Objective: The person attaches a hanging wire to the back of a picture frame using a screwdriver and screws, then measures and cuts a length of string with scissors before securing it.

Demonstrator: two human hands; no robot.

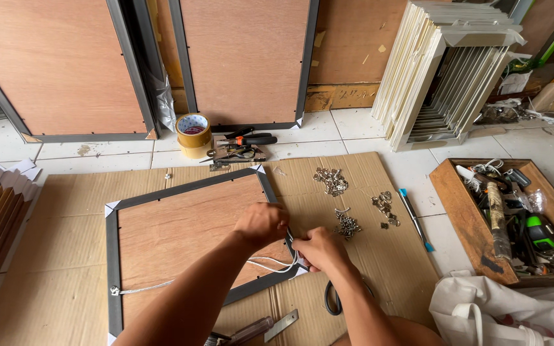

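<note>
Two bare forearms reach in from the lower edge of the head view and meet over the right rail of a picture frame [187,234] that lies face down on flattened cardboard [367,269]. The left hand [261,224] is curled knuckles-up, its fingers folded under so that what they pinch cannot be made out. The right hand [320,251] sits just beside it, lower and to the right, wrist bent inward, fingers closed together on a white cord [270,263] right at the frame's dark edge.

From that pinch the cord loops back under the left wrist and runs away leftwards across the brown backing board to a small fitting on the opposite rail, well apart from both hands. The frame's near right corner, capped in white, lies directly below the right hand's fingers.

Just beyond the right hand's knuckles lies a heap of small metal hangers [347,225], with two more heaps [332,181] farther out on the cardboard. Under the right forearm a pair of scissors [333,300] shows its black handle. Well beyond both hands, near the wall, stands a roll of brown tape [193,133] beside pliers [251,138]. Far off to the right of the grip sits a wooden tray of tools [447,192].
</note>
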